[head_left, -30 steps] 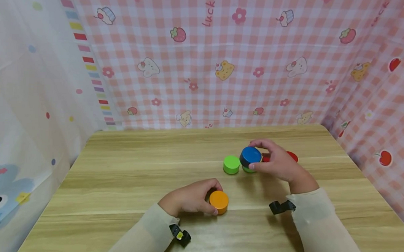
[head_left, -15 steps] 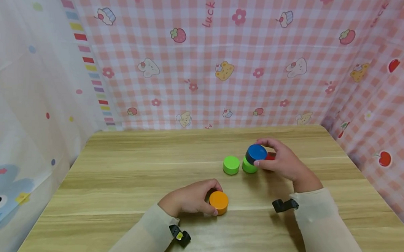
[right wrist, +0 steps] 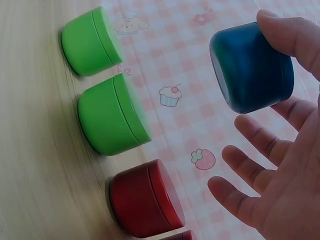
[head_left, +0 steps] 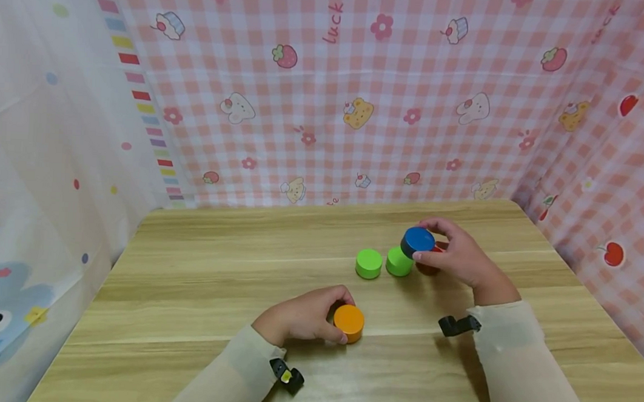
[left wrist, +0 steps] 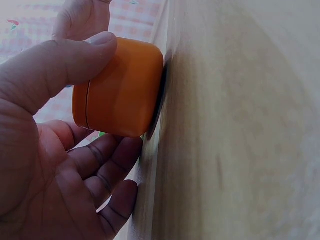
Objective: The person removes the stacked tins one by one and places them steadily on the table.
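Between thumb and fingers, my right hand [head_left: 458, 257] pinches a small round blue tin [head_left: 417, 242], held up off the table. In the right wrist view the blue tin [right wrist: 252, 69] is tilted, with the other fingers spread below it. My left hand [head_left: 310, 313] grips an orange lidded tin [head_left: 349, 322] standing on the table; in the left wrist view the thumb lies across the orange tin [left wrist: 122, 87]. Two green tins [head_left: 369, 264] stand side by side near the blue one. A red tin [head_left: 429, 266] is partly hidden behind the blue tin and right hand.
The row of tins stands on a wood-grain table [head_left: 215, 262]. At the bottom of the right wrist view, the edge of a second red tin [right wrist: 181, 235] shows. A pink checked cloth [head_left: 314, 146] hangs behind the table, and a white curtain [head_left: 46, 150] is at the left.
My right hand has carried the blue tin to the right and slightly back, uncovering the second green tin. The left hand and orange tin have stayed in place.
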The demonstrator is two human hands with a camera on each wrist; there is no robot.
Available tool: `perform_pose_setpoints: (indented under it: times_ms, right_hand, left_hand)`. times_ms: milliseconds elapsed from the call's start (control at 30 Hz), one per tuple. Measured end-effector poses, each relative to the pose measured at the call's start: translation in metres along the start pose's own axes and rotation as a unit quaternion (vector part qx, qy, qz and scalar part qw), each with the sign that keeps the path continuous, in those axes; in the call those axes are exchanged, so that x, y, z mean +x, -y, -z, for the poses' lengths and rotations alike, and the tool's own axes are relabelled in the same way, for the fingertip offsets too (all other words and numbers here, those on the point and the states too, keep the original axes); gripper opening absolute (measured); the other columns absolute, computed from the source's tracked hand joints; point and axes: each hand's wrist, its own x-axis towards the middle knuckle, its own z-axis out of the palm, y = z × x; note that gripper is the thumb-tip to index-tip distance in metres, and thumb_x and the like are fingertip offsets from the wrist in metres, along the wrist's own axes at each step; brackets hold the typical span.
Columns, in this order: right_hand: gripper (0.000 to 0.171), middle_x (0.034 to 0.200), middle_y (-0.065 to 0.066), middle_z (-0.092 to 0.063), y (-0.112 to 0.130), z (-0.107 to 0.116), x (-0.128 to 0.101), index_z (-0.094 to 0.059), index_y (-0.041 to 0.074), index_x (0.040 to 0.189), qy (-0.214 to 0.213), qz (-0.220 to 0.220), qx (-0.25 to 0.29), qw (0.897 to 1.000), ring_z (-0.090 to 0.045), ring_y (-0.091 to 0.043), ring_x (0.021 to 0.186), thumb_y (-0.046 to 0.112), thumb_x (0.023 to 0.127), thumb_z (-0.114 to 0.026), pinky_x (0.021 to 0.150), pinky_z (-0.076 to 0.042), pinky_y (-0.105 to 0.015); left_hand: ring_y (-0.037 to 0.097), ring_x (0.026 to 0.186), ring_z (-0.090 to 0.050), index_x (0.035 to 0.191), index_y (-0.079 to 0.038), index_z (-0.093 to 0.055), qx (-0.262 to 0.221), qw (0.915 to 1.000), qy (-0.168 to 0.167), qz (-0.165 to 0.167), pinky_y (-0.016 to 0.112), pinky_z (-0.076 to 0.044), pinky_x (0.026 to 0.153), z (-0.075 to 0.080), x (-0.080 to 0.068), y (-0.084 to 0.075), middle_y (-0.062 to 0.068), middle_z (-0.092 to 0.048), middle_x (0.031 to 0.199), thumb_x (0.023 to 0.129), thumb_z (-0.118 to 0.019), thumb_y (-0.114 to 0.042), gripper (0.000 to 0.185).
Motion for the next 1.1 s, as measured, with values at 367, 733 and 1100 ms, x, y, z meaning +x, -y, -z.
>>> perform_pose_setpoints:
  times_ms: [367, 733, 1100]
  right_hand:
    - [0.062, 0.15, -0.023, -0.051, -0.008, 0.014, -0.001, -0.049, 0.003, 0.146, -0.019, -0.011, -0.006, 1.0, -0.04, -0.045, 0.145, 0.019, 0.095, -0.08, 0.12, -0.031, -0.068]
    - [0.069, 0.159, -0.028, -0.039, -0.027, 0.034, -0.003, -0.041, 0.002, 0.153, -0.05, -0.051, -0.011, 0.997, -0.036, -0.049, 0.146, 0.024, 0.098, -0.077, 0.119, -0.033, -0.068]
    - [0.068, 0.156, -0.028, -0.042, -0.038, 0.041, -0.005, -0.042, 0.001, 0.151, -0.082, -0.053, -0.013, 0.995, -0.033, -0.047, 0.146, 0.027, 0.099, -0.076, 0.119, -0.028, -0.071]
  left_hand:
    - [0.011, 0.108, -0.057, 0.118, -0.026, -0.059, 0.003, 1.0, -0.003, -0.002, 0.035, -0.041, 0.109, -0.001, 0.001, 0.001, -0.014, -0.063, 0.115, 0.084, -0.089, -0.022, 0.046]
    - [0.01, 0.108, -0.058, 0.118, -0.026, -0.059, 0.002, 1.0, -0.002, 0.001, 0.035, -0.041, 0.109, -0.001, 0.0, 0.0, -0.014, -0.063, 0.114, 0.084, -0.089, -0.021, 0.045]
    - [0.01, 0.108, -0.057, 0.118, -0.026, -0.059, 0.004, 1.0, -0.002, 0.001, 0.035, -0.041, 0.109, 0.0, 0.0, -0.001, -0.013, -0.063, 0.114, 0.084, -0.089, -0.021, 0.045]
